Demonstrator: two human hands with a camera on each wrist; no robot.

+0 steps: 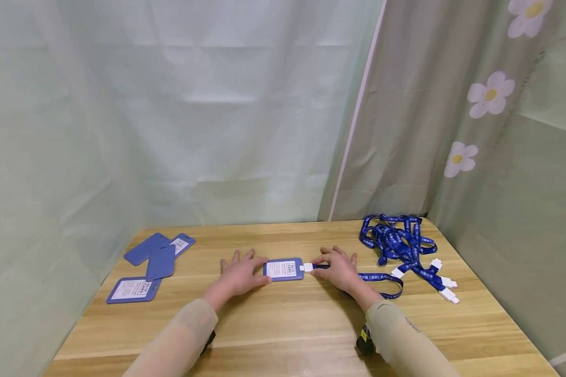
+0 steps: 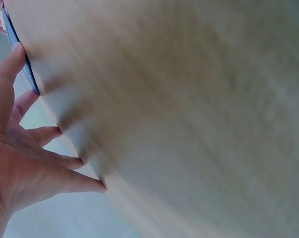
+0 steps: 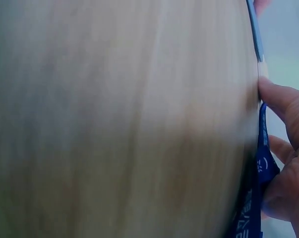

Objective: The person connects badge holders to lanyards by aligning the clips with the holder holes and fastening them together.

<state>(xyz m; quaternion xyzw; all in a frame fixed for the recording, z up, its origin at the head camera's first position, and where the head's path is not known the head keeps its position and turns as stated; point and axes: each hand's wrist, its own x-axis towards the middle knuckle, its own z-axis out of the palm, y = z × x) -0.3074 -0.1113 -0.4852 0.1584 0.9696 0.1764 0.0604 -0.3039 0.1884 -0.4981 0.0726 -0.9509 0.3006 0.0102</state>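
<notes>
A blue badge holder (image 1: 283,269) with a white printed card lies flat on the table in front of me. My left hand (image 1: 239,275) holds its left end, thumb at the near corner and index finger at the far one. In the left wrist view the other fingers (image 2: 92,184) are spread, tips on the wood. The white clip (image 1: 308,267) of a blue lanyard (image 1: 382,277) meets the holder's right end. With thumb and index finger my right hand (image 1: 338,269) pinches the lanyard at this clip, and the strap runs beneath the palm.
Several blue badge holders (image 1: 160,263) lie at the left of the table (image 1: 264,324), some overlapping. A tangled heap of blue lanyards (image 1: 396,241) with white clips (image 1: 448,283) lies at the right. Hanging curtains (image 1: 245,115) border the table's back and sides.
</notes>
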